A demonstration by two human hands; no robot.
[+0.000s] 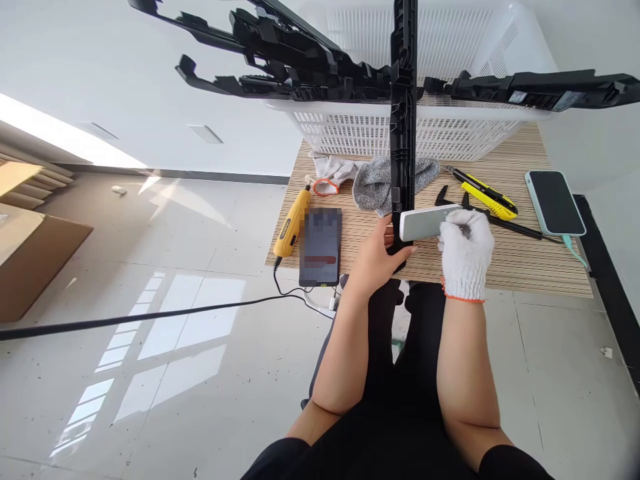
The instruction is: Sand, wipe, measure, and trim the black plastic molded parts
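Note:
My bare left hand [378, 257] is wrapped round the near end of a long black plastic trim piece [403, 127]. The piece runs away from me over the table to the basket. My right hand [467, 243], in a white knitted glove with an orange cuff edge, is closed on a flat, pale grey-white bar [425, 223]. The bar's left end is against or right beside the trim piece, close to my left fingers; contact is unclear. Behind my right hand lies a black caliper [505, 223], with a yellow utility knife [487, 195] beyond it.
A white basket [350, 130] holds several black plastic parts [310, 57] jutting over its rim. On the wood-grain table [540, 267] lie a yellow corded rotary tool [293, 223], a dark tablet [320, 247], a phone [555, 200], a glove [335, 170] and a grey sock-like cloth [373, 183].

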